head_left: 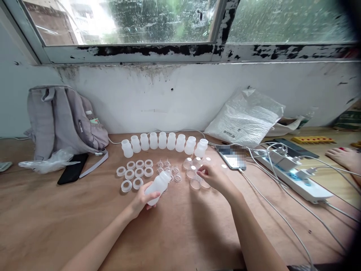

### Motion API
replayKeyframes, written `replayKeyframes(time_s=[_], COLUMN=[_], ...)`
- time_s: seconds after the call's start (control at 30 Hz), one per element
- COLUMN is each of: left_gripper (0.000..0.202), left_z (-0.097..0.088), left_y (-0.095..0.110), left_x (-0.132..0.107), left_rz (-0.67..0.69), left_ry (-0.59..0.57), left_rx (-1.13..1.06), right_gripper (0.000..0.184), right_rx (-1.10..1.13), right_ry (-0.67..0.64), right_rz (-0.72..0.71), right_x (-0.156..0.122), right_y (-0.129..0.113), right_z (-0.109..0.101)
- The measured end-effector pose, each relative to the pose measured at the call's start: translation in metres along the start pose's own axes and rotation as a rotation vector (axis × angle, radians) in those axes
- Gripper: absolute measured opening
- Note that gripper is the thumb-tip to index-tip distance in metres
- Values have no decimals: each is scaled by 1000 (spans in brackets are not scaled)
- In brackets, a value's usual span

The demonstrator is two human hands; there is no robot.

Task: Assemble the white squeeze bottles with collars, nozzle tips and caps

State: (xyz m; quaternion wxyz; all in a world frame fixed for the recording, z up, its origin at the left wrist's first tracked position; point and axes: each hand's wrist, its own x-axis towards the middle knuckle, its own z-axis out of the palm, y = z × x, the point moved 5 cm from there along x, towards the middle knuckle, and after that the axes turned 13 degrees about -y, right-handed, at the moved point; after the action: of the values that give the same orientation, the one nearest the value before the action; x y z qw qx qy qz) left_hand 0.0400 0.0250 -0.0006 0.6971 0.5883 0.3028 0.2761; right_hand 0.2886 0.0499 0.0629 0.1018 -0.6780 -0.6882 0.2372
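My left hand [140, 198] is wrapped round a frosted white baby bottle [157, 188], tilted with its neck up to the right. My right hand [216, 178] hovers over clear dome caps [195, 184], its thumb and forefinger pinched together. Whatever may be between those fingertips is too small to make out. Small white discs [223, 166] lie around and over the caps. Clear teats [176, 178] sit beyond the held bottle, which hides some of them. Left of them are rows of white screw rings [139, 172]. Several more open bottles [162, 140] stand in a curved row behind.
A phone [232, 157] and a white power strip [299, 180] with trailing cables lie on the right. Behind them rests a plastic bag [245, 118]. On the left are a grey backpack [60, 116] and a black pouch [72, 169]. Another person's hand [345, 158] rests at the far right.
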Motion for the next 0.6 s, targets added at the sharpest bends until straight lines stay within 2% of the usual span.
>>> replayKeyframes(time_s=[0.13,0.27,0.37,0.5,0.6], left_gripper=[31,33,33,36,41], left_z=[-1,-3,-4,-8,-10], left_y=[1,2,3,7,15], left_x=[1,1,0,-1,-5], left_rz=[-14,-26,-13,58,170], left_ry=[58,65,85,170,246], left_rx=[31,48,66,135,174], right_gripper=[15,14,20,32,35], right_rx=[-8,87,164,151,75], right_ry=[-101,-180,-270,-392,-373], right_rz=[47,17,5,-164,-246], right_x=[2,1,-1,-2,1], right_y=[6,-4,-12,-21,-23], right_z=[9,21,29,43,50])
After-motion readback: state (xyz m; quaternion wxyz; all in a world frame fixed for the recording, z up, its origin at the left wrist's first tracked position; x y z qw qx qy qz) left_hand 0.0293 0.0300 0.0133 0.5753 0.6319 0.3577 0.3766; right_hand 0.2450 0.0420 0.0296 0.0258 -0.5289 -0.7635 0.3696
